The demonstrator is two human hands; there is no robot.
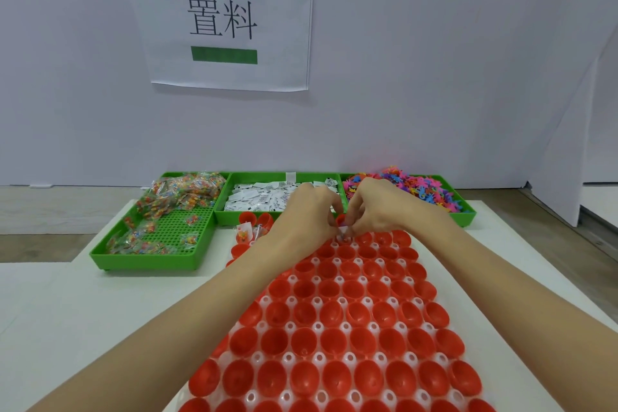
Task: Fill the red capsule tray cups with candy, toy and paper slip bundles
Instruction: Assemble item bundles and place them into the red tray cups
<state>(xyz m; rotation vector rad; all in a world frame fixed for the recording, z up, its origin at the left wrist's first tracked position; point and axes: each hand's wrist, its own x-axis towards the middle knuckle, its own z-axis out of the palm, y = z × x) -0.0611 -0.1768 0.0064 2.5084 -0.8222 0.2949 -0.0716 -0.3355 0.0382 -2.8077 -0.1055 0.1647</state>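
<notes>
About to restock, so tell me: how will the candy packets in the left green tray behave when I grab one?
The candy packets look like clear crinkly film, so probably light, floppy and somewhat slippery. They lie heaped and overlapping in the left green tray, so neighbours may drag along. They seem unlikely to roll.

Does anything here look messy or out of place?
A little. Candy packets are heaped over the far rim of the left green tray, and colourful toys mound above the right green tray. A few loose red capsule halves sit on the table beyond the red capsule tray, not in its grid.
</notes>
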